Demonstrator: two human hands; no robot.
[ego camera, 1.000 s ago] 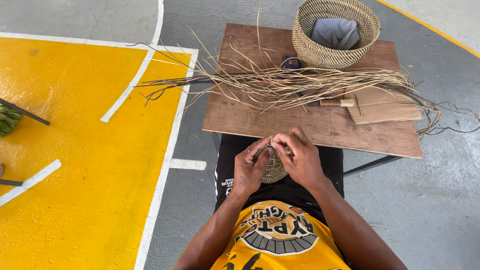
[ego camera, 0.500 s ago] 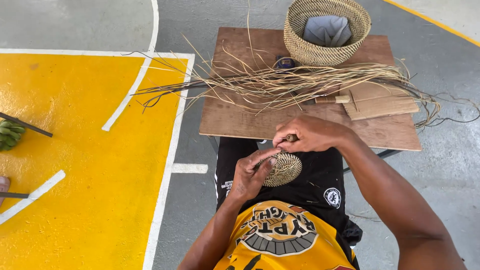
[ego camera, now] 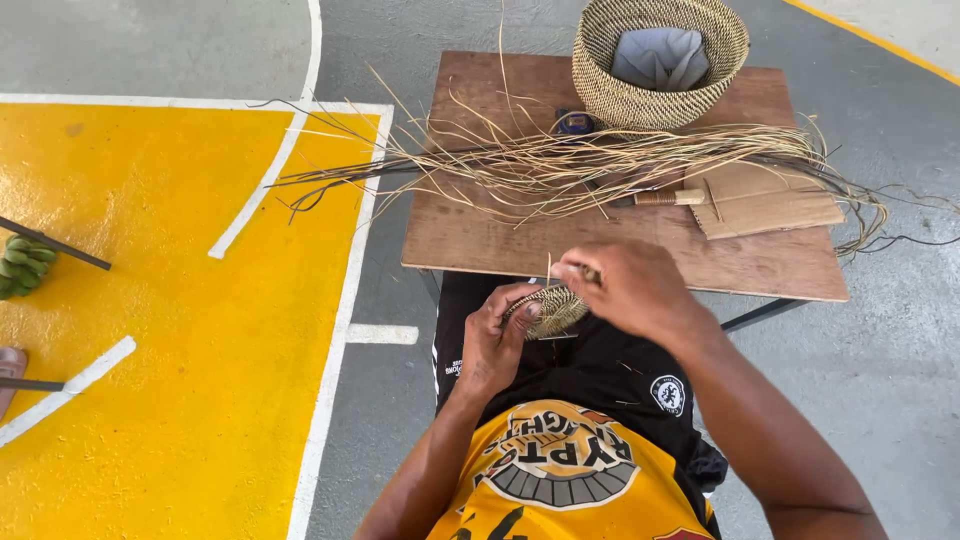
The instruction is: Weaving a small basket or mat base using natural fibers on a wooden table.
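Observation:
A small round woven disc (ego camera: 553, 310) of straw sits over my lap, just below the near edge of a low wooden table (ego camera: 470, 235). My left hand (ego camera: 497, 335) grips the disc from the left and below. My right hand (ego camera: 628, 285) is closed over its upper right edge, fingertips pinching a thin straw strand that sticks up beside the thumb. A long bundle of loose straw fibres (ego camera: 560, 165) lies across the table, spilling past both ends.
A large woven basket (ego camera: 660, 62) holding grey cloth stands at the table's far side. Cardboard pieces (ego camera: 765, 200) and a wooden-handled tool (ego camera: 668, 197) lie at the right. A small dark object (ego camera: 575, 123) sits by the basket. Green items (ego camera: 25, 263) and rods lie on the yellow floor at left.
My right hand went out to the right, then came back over the disc's upper edge. The disc has turned to show more of its face.

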